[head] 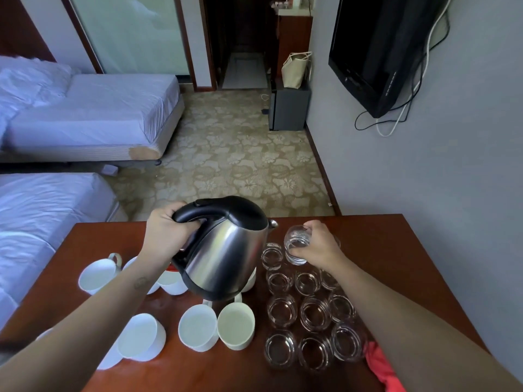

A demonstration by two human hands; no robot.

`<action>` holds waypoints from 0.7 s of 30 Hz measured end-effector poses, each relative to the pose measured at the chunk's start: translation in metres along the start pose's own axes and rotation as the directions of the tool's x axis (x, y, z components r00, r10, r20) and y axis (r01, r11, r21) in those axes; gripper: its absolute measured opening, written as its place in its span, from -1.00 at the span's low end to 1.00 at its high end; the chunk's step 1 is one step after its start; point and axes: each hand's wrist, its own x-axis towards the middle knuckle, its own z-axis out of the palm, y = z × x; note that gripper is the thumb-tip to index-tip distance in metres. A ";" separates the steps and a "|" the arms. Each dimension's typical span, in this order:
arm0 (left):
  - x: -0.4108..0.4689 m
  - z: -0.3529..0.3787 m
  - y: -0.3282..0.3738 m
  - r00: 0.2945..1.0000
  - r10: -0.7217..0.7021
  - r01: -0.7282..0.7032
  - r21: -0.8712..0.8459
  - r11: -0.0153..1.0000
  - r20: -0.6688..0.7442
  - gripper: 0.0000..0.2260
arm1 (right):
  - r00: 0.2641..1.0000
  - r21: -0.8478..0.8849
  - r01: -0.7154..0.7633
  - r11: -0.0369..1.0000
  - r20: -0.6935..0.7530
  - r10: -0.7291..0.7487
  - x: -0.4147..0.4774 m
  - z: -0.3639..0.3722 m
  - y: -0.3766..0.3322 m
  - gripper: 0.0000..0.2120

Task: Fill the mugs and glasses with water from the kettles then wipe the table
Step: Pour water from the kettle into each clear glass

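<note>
My left hand (pixel 162 233) grips the black handle of a steel kettle (pixel 223 256), lifted above the wooden table (pixel 376 239) with its spout pointing right. My right hand (pixel 317 244) holds a clear glass (pixel 295 244) tilted toward the spout, just right of it. Several empty-looking glasses (pixel 311 312) stand in rows under my right forearm. Several white mugs (pixel 198 326) sit on the left and middle of the table, partly hidden by the kettle and my left arm. A red cloth (pixel 382 369) lies at the table's near right.
Something red and white (pixel 171 268) peeks out behind the kettle's base. Two beds (pixel 93 114) stand to the left beyond the table. A grey wall with a mounted TV (pixel 376 52) and cables runs along the right. Patterned carpet (pixel 235 154) lies ahead.
</note>
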 end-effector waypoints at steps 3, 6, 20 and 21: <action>0.011 0.007 -0.004 1.000 -0.018 0.017 -0.061 0.998 -0.013 -0.88 | 1.000 -0.031 -0.012 0.999 0.014 0.012 0.014 0.000 0.002 -0.20; 0.020 0.014 -0.007 0.999 -0.037 0.037 -0.099 0.994 -0.003 -0.76 | 0.999 -0.058 -0.020 0.998 0.041 0.022 0.028 0.004 0.006 -0.20; 0.050 0.049 -0.025 0.995 -0.078 0.083 -0.091 0.992 0.065 -0.86 | 0.994 -0.395 -0.015 0.919 0.090 0.055 0.067 0.029 0.039 -0.22; 0.051 0.051 -0.026 0.994 -0.080 0.087 -0.093 0.992 0.072 -0.87 | 0.993 -0.419 -0.008 0.908 0.101 0.055 0.069 0.032 0.041 -0.22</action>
